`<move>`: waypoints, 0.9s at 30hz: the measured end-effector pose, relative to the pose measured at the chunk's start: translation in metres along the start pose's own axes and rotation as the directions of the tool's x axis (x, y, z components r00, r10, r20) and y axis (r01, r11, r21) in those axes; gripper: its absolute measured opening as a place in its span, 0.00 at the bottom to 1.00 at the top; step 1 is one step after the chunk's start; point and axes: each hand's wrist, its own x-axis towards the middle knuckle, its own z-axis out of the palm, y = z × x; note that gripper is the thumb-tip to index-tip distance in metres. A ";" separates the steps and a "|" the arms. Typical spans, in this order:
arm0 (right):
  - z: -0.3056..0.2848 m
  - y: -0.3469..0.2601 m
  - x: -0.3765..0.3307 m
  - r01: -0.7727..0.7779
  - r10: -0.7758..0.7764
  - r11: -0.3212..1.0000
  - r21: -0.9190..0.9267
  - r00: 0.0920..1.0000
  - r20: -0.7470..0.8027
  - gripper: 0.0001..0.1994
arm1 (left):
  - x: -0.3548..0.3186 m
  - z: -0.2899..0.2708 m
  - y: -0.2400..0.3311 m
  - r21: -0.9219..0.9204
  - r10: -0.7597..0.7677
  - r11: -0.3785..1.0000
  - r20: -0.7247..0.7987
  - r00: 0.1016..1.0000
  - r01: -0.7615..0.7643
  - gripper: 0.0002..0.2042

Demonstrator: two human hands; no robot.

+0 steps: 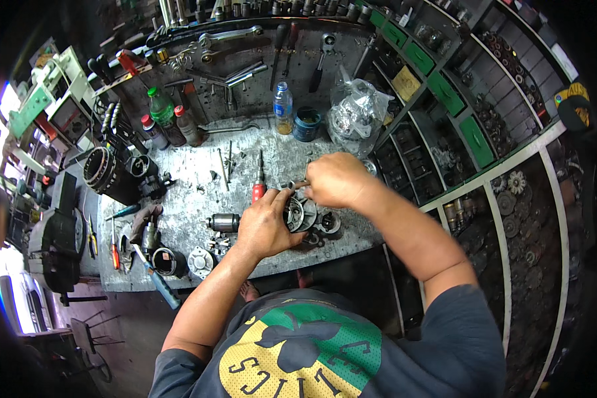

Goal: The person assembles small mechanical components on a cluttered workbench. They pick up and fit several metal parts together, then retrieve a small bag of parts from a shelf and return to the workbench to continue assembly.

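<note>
My left hand [265,222] is wrapped round a round metal housing [305,214] on the worktop, its fingers along the left side and its thumb at the near edge. Just above the housing, my right hand [335,179] is closed on a short brownish rod [301,184], whose other end meets the left fingertips; its kind is unclear. Beyond my left hand lies a red-handled tool [258,191] with a dark shaft. A motor armature [224,222] rests left of that hand. Several small metal parts [219,245] and a round end cover [200,263] lie nearer me.
A blue-handled hammer [162,285] overhangs the bench's front left edge. Bottles [160,109], a clear bottle [282,106], a blue tin [307,124] and a plastic bag of parts [357,113] stand at the back. Shelves with green drawers [446,93] line the right.
</note>
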 end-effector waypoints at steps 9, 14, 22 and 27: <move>0.001 0.044 0.003 0.569 -0.605 0.781 -0.257 0.792 -0.086 0.05 | -0.002 -0.006 0.001 -0.029 -0.009 1.000 0.020 1.000 0.009 0.49; -0.001 0.043 0.019 0.765 -0.859 0.479 -0.430 0.509 -0.051 0.05 | -0.001 -0.007 0.001 -0.032 -0.011 0.999 0.025 1.000 0.012 0.49; -0.005 0.057 0.044 0.869 -0.952 0.274 -0.412 0.307 0.015 0.03 | -0.001 -0.004 -0.001 -0.034 0.010 0.999 0.005 1.000 -0.010 0.49; -0.011 0.058 0.051 0.875 -0.923 0.261 -0.409 0.349 0.159 0.05 | 0.001 -0.002 -0.004 -0.001 0.046 0.999 0.019 0.999 -0.046 0.50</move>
